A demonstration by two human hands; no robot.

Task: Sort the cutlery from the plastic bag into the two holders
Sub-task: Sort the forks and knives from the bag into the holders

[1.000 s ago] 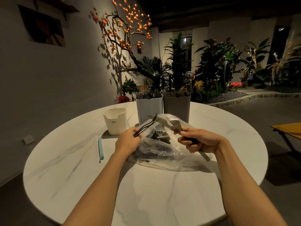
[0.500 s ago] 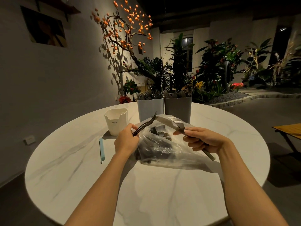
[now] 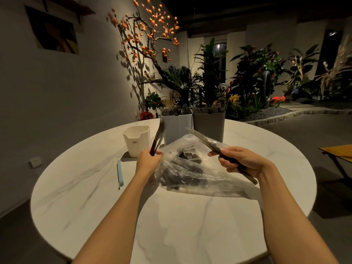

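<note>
- Head view: the crumpled clear plastic bag [image 3: 192,174] lies on the round white marble-patterned table [image 3: 171,221], and dark cutlery inside it shows only as vague shapes.
- The left hand [image 3: 147,161], at the bag's left edge, is curled round the lower ends of what look like two dark metal forks [image 3: 158,137], which stand nearly upright with their tines just left of the pale blue-grey rectangular holder [image 3: 178,128].
- The right hand [image 3: 242,162], at the bag's right side, has its fingers wrapped round the dark handle of a table knife [image 3: 204,140]; the blade points up and left over the bag toward the darker grey rectangular holder [image 3: 209,124].
- Both holders stand side by side directly behind the bag; fork tines crowd the pale one, and knife-like tops fill the grey one.
- Judged step: cutlery is out of the bag and in hand, ready to be dropped. The next move calls for carrying the forks to the pale holder and the knife to the grey one, handles down.
- Hard to tell: the exact fork count, how much cutlery is left in the bag, and the knife handle's far end behind the right wrist.
- Left of the bag sit a white plastic cup [image 3: 136,140] on a grey mat and a light blue strip [image 3: 120,173].
</note>
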